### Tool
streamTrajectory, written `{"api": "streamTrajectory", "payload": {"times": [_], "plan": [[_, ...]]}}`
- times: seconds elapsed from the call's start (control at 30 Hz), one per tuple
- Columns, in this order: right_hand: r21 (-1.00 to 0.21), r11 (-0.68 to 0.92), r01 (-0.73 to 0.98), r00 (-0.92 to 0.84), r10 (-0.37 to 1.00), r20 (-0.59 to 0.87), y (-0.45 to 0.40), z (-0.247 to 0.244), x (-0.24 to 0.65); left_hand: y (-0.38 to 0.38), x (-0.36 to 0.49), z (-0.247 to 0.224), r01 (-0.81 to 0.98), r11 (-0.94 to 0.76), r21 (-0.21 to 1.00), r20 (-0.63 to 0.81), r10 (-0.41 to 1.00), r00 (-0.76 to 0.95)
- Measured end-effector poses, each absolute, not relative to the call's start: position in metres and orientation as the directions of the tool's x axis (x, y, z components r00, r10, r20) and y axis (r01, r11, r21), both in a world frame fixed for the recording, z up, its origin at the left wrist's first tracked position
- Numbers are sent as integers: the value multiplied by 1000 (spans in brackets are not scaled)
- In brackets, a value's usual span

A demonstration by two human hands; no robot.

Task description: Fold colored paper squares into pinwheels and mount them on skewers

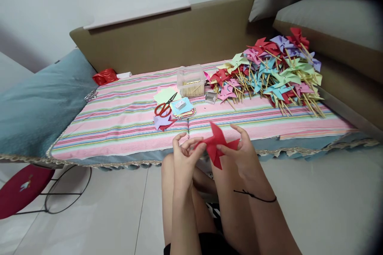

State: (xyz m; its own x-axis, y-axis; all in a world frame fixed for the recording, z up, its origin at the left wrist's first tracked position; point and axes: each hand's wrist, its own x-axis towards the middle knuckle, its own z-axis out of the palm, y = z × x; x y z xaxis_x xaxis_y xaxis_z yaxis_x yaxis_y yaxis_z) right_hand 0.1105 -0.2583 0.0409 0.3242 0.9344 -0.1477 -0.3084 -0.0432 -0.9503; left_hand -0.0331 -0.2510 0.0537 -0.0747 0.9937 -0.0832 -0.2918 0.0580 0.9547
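Over the person's knees, just short of the front edge of the striped cloth (125,127), a red paper pinwheel (218,145) is pinched between both hands: the left hand (184,159) grips its left blade and the right hand (243,155) its right side. Because only fingertips hold the thin folded blades, a slack grip could let the folds spring open, or a hard pull could tear the paper at its centre.

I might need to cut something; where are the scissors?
The red-handled scissors lie on the striped cloth, left of centre, beside the paper squares.
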Motion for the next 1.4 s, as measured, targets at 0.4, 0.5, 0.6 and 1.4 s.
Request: {"api": "streamTrajectory", "payload": {"times": [0.4, 0.5, 0.6, 1.4], "plan": [[-837, -35, -546, 404, 864, -299, -261, 69, 83, -250, 8, 64, -407, 55, 912, -147, 969, -198], [-860, -60, -507, 398, 869, -295, -262, 65, 83, -246, 7, 62, -389, 72, 919, -180, 952, -249], [-878, -70, -474, 358, 895, -264, -259, 58, 91, -242, 0, 60, -386, 93, 918, -199, 949, -246], [-939, -180, -292, 89, 973, -214, -231, 46, 118, -221, -17, 54, -246, 182, 952, -188, 982, 1]]}}
